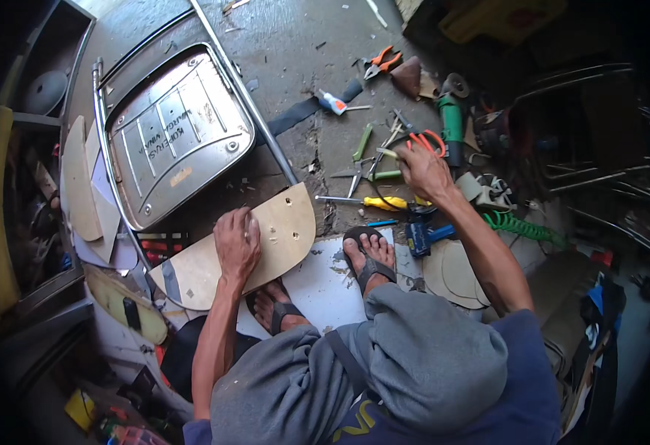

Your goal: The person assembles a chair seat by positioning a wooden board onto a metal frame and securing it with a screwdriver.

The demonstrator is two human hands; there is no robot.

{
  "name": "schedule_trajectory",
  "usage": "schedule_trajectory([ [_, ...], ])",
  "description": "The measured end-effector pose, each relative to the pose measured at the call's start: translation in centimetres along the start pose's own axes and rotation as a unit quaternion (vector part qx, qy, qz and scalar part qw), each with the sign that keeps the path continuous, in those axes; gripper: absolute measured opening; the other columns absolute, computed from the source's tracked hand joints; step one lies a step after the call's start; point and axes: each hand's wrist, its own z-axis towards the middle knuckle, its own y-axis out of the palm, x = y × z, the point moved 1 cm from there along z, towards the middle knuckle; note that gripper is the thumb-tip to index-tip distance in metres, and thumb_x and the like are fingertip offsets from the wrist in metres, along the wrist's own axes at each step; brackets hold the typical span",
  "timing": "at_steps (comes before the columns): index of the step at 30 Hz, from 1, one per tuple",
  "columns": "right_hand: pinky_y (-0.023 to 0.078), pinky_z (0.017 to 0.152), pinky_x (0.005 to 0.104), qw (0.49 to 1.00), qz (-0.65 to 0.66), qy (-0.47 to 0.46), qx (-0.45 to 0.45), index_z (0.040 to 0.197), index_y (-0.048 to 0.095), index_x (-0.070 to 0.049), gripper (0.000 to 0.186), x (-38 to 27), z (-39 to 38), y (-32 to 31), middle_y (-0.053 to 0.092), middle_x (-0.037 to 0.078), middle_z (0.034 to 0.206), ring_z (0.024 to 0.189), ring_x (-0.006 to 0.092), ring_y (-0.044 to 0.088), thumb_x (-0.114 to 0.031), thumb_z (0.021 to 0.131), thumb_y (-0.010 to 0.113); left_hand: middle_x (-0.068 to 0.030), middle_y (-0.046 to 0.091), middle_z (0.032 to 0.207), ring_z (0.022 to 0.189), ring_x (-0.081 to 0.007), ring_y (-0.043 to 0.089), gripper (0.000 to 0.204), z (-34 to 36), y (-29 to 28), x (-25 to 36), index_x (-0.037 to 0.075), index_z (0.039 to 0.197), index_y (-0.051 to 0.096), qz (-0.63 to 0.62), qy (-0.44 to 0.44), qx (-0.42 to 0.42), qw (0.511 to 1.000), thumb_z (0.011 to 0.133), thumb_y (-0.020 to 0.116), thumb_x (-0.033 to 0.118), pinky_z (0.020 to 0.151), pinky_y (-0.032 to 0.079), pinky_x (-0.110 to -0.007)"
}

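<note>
My left hand (237, 243) lies on top of a plywood board (279, 241) with a rounded end and a few small holes, its fingers slightly bent. The board sits at the near end of a metal folding chair frame (245, 93) with a bare metal seat pan (173, 133). My right hand (424, 176) reaches into a scatter of tools, fingers closed around something I cannot make out; a pale stick-like end shows near the fingertips. Close to it are orange-handled scissors (430, 142), green-handled pliers (384, 176) and a yellow-handled screwdriver (381, 202).
Orange-handled pliers (381, 62), a small white glue bottle (332, 102) and a green angle grinder (451, 126) lie farther off. A blue-black tool (418, 236) and a coiled green hose (522, 224) are at right. Cut boards (84, 185) lean at left. My sandalled feet rest on a white sheet (323, 285).
</note>
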Motion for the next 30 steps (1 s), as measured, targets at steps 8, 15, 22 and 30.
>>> schedule_trajectory([
  [8,0.053,0.072,0.0525,0.949,0.225,-0.188,0.118,0.094,0.067,-0.006,0.01,-2.9,2.5,5.3,0.067,0.02,0.087,0.083,0.0398,0.067,-0.013,0.09,0.061,-0.0238,0.06,0.122,0.114,-0.0427,0.055,0.034,-13.1,-1.8,5.4,-0.003,0.125,0.057,0.051,-0.17,0.084,0.98,0.094,0.06,0.01,0.101,0.044,-0.048],
  [15,0.056,0.07,0.0526,0.978,0.114,-0.173,-0.008,0.104,0.061,-0.006,0.016,-4.7,-4.6,12.3,0.067,0.022,0.094,0.082,0.0421,0.07,-0.012,0.089,0.057,-0.0124,0.067,0.097,0.096,-0.0335,0.062,0.013,-11.4,-1.6,6.0,0.005,0.1,0.068,0.017,-0.075,0.017,0.997,0.091,0.07,0.014,0.089,0.047,-0.044],
  [22,0.056,0.072,0.0486,0.974,0.193,-0.112,-0.025,0.106,0.061,-0.001,0.019,-5.8,-3.9,10.0,0.069,0.023,0.092,0.084,0.0404,0.07,-0.014,0.092,0.062,-0.0129,0.063,0.113,0.108,-0.0324,0.06,0.03,-7.7,0.2,6.5,0.008,0.109,0.067,0.001,0.068,0.008,0.998,0.086,0.077,0.024,0.095,0.047,-0.045],
  [30,0.057,0.075,0.0382,0.924,0.292,-0.244,-0.027,0.108,0.067,0.0,0.021,-15.2,-5.4,4.4,0.07,0.017,0.099,0.088,0.0331,0.071,-0.008,0.089,0.072,-0.0129,0.049,0.151,0.142,-0.0309,0.045,0.056,-9.3,5.8,3.4,0.014,0.146,0.052,0.148,0.139,0.048,0.978,0.092,0.064,0.022,0.12,0.032,-0.051],
])
